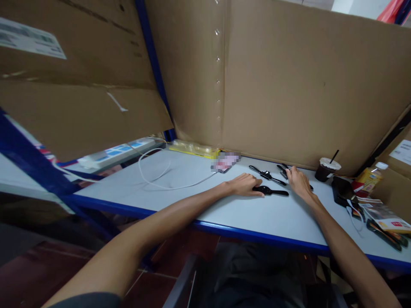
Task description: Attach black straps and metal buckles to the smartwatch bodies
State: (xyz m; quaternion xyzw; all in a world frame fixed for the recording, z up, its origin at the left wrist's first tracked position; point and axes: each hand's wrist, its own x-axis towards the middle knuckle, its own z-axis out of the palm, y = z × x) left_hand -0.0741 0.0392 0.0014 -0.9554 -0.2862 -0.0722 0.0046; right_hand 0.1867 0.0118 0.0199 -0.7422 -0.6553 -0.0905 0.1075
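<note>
Three black tools with two handles each lie on the pale tabletop (pixel 192 205). My left hand (pixel 246 185) is closed round the left end of the nearest black tool (pixel 271 191), which lies flat near the table's middle. Just behind it, untouched, rests a second black tool (pixel 267 174), set at a slant. My right hand (pixel 298 180) has its fingers bent over a third black tool (pixel 282 170), whose ends show on both sides of the hand. The palm hides its middle.
A phone (pixel 226 162) on a white cable and a yellow-edged clear pack (pixel 194 149) lie at the back. To the right stand a dark drink cup (pixel 326 169), a bottle (pixel 369 177), a black tray (pixel 342 190) and packets (pixel 382 214). Cardboard walls (pixel 272 85) enclose the table.
</note>
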